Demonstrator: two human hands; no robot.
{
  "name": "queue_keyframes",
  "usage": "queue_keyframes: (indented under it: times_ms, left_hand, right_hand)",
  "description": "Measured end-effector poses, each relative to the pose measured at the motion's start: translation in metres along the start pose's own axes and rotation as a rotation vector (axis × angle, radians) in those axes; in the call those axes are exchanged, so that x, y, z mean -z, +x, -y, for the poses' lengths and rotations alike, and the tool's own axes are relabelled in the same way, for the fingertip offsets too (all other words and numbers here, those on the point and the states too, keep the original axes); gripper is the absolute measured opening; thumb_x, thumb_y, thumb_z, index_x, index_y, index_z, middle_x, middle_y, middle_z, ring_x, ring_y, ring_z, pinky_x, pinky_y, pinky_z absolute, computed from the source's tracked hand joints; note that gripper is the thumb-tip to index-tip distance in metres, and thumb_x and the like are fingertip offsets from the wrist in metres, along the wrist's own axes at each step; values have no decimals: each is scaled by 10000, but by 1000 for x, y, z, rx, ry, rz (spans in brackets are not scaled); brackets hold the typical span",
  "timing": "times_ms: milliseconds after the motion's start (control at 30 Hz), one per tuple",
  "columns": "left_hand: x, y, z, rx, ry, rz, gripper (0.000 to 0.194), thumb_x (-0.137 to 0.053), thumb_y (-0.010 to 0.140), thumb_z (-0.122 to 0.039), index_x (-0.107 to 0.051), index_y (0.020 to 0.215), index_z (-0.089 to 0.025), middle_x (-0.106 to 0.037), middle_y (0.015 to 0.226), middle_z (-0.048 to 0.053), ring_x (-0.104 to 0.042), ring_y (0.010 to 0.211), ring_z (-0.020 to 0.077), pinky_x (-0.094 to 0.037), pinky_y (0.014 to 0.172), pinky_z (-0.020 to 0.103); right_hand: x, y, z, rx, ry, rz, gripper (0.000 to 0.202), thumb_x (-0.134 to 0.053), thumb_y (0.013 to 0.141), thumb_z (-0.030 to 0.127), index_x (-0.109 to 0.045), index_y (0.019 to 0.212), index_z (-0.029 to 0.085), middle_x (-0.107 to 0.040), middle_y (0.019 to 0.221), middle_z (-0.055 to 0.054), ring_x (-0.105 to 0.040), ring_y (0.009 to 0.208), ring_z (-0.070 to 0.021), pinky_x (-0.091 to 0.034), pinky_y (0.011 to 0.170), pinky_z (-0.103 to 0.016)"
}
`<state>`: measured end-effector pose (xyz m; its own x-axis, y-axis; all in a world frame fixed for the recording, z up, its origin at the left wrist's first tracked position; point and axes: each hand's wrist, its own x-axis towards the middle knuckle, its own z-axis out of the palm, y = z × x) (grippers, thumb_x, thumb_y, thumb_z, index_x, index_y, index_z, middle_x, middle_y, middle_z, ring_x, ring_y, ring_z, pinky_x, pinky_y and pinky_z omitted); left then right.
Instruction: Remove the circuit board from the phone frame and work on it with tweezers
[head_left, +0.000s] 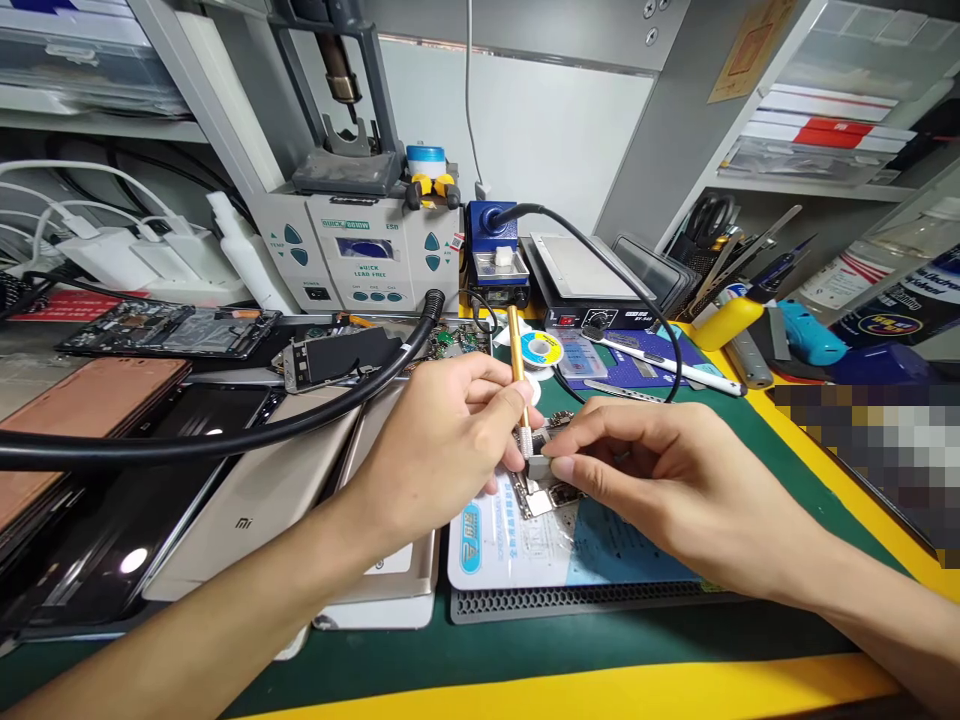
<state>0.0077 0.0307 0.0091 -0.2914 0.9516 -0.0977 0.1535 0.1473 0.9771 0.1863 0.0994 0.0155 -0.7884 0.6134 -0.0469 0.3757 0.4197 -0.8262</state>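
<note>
My left hand is closed round a slim gold-handled tool with a knurled silver collar. The tool stands nearly upright, and its tip is hidden behind a small grey block. Thumb and forefinger of my right hand pinch that block from the right. Beneath both hands lies a phone circuit board, partly covered by the fingers. The board rests on a white and blue printed mat.
To the left lie several phones and opened phone parts, crossed by a thick black hose. A hot-air station stands behind. A soldering iron with its cable lies at the back right, near a solder spool.
</note>
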Motion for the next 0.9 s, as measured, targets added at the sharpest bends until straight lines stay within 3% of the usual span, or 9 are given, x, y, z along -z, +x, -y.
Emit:
queue_keyframes:
  times_ms: [167,333,433,900]
  left_hand:
    - [1,-1,0,3,-7,-4,108,-644,904,-255,-660,833,-175,-687,589,-48,-548,353,57,-431,340,123]
    - [2,-2,0,13,-52,-8,134,-667,903,-296,-643,842,-180,-693,609,-51,-548,348,57,-427,333,132]
    - [3,-2,1,14,-62,-7,152,-680,898,-311,-620,844,-183,-697,618,-46,-553,353,64,-424,331,143]
    - [-1,-2,1,27,1,-43,195,-742,840,-332,-611,804,-191,-665,570,-47,-541,351,69,-416,324,141]
  right_hand:
    - [2,2,1,-3,22,35,128,-657,908,230,-763,844,196,-733,833,-15,-610,702,-144,-440,588,-258]
    - [7,4,-2,-186,253,93,263,-704,900,425,-723,870,164,-482,511,62,-373,399,-70,-307,358,-194]
    - [7,3,-3,-213,306,84,312,-758,853,470,-716,894,163,-472,517,64,-382,393,-73,-330,338,-186]
    - [2,2,1,-86,217,25,153,-686,909,279,-731,839,151,-470,471,76,-384,379,-49,-316,357,-174]
